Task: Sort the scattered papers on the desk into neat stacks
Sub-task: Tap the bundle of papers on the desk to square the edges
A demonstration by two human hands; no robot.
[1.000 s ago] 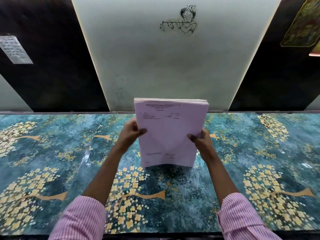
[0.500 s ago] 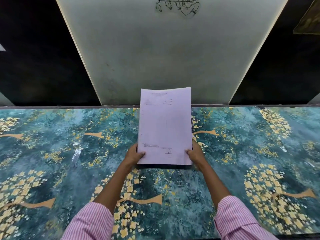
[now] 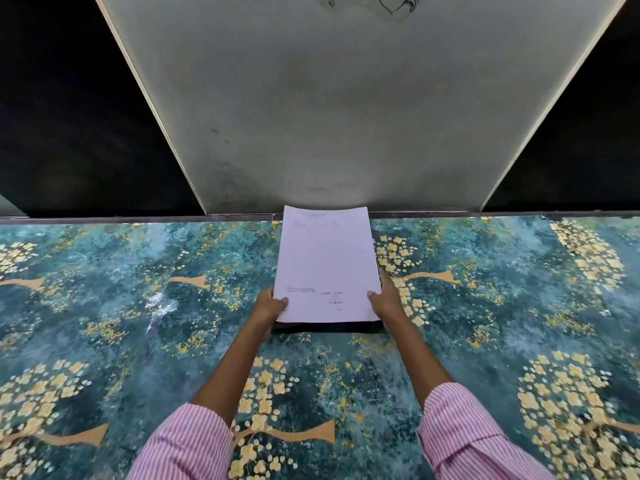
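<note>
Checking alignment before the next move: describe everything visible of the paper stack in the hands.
The paper stack is pale white-lilac sheets, edges squared, top page faintly printed with a signature near its bottom. It lies lengthwise, roughly flat over the floral desk, far edge at the desk's back; a shadow under the near edge leaves contact unclear. The left hand and right hand grip its near corners, thumbs on top.

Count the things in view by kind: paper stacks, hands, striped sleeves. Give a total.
paper stack: 1
hands: 2, the left hand and the right hand, both holding it
striped sleeves: 2, the left sleeve and the right sleeve
Total: 5
</note>
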